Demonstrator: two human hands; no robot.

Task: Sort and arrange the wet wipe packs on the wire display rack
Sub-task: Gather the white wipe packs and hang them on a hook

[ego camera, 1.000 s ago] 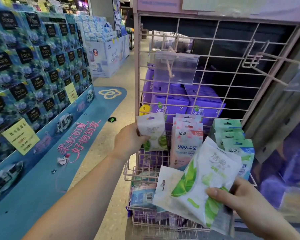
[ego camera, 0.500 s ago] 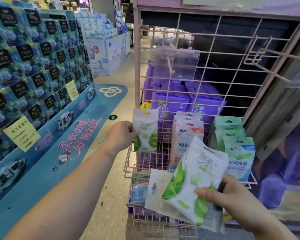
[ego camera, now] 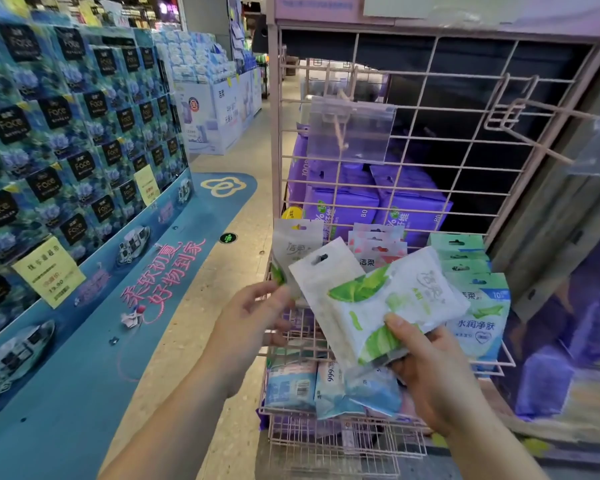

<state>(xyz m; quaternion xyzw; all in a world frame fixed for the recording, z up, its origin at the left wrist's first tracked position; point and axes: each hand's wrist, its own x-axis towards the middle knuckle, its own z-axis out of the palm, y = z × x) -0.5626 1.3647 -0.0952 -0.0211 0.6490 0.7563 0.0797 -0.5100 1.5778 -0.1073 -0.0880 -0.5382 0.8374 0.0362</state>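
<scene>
The right hand (ego camera: 433, 372) grips two white-and-green wet wipe packs (ego camera: 378, 306) (thumb on top) in front of the pink wire rack (ego camera: 430, 140), while the left hand (ego camera: 253, 317), fingers loosely spread, touches their left edge.

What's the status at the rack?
Right hand grips white-green wipe packs. Left hand open, touching them. Left rack slot holds one pack.

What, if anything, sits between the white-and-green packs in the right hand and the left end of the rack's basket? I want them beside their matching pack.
Only the left hand, open in front of that end. The matching white-and-green pack stands there already; the pink packs fill the next row, and the right hand holds its white-and-green packs just in front of them.
</scene>
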